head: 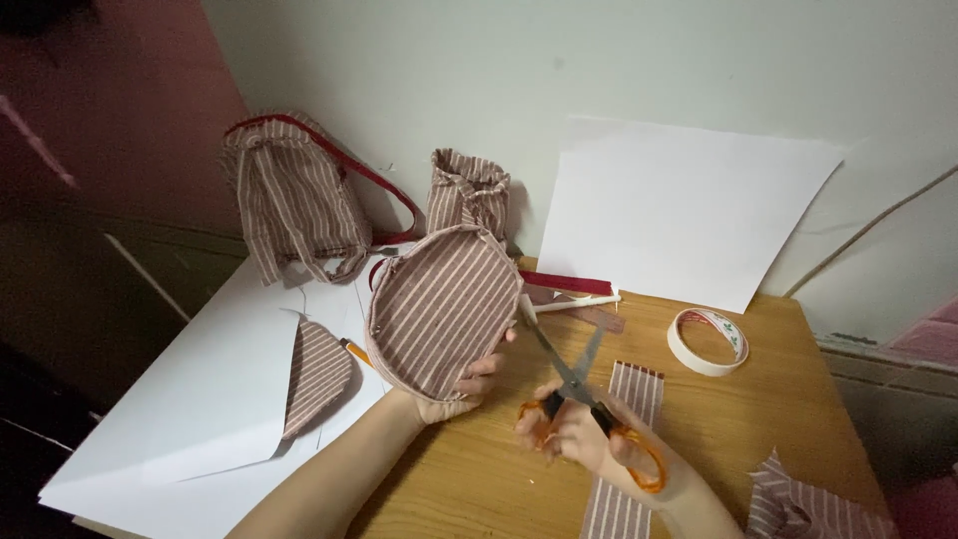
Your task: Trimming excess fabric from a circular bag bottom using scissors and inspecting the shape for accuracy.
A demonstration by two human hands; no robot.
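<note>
My left hand (461, 391) holds up a rounded piece of brown striped fabric (439, 307), its face turned toward me. My right hand (584, 439) grips orange-handled scissors (577, 384). The blades are parted and their tips touch the fabric's right edge. A long striped fabric strip (627, 439) lies on the wooden table (469, 479) under my right hand.
A striped fabric bag with a red strap (294, 195) and a smaller striped pouch (469, 190) stand at the back. White paper sheets (205, 399) cover the left, with an oval striped piece (317, 371) on them. A tape roll (708, 341) sits right; another sheet (679, 205) leans on the wall.
</note>
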